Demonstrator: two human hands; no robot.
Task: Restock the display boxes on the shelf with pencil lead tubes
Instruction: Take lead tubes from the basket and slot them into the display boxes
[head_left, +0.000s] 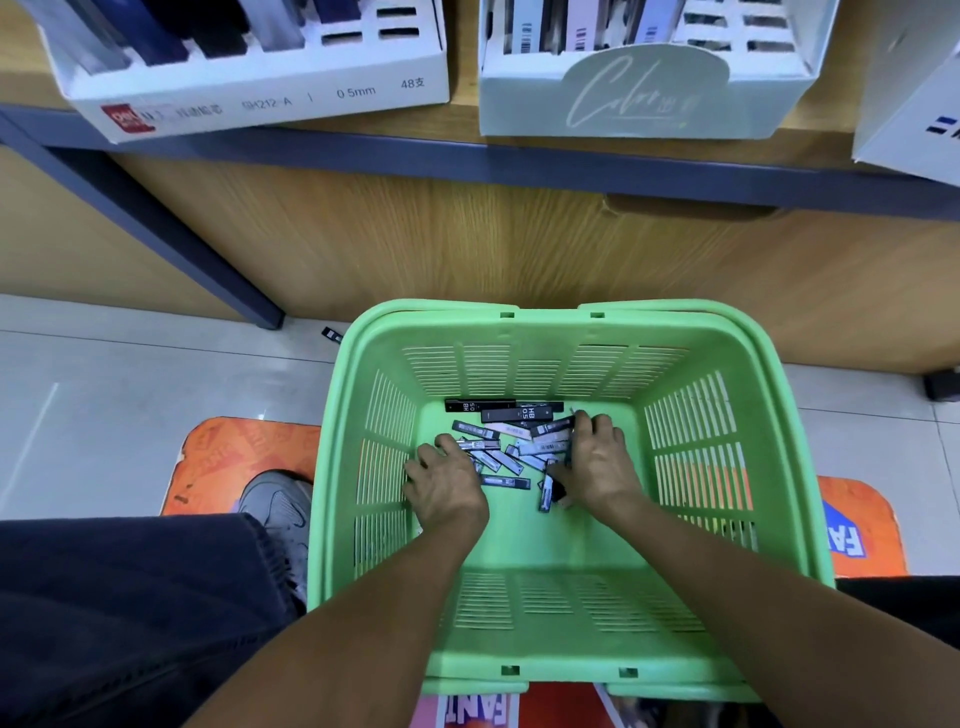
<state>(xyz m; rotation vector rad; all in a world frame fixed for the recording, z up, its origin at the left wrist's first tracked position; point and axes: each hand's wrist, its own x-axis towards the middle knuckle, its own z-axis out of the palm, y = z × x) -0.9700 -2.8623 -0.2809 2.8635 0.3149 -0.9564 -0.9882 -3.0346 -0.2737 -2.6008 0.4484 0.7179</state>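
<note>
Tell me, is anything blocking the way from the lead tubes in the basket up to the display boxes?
Nothing visible does. The green basket is open-topped, and the display boxes sit uncovered on the shelf above.

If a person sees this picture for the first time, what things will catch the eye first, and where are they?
First comes the bright green slatted plastic basket on the floor, in the middle. Both bare hands reach into it: the left hand and the right hand flank a heap of small dark pencil lead tubes on its bottom. Above, white cardboard display boxes stand on the wooden shelf.
</note>
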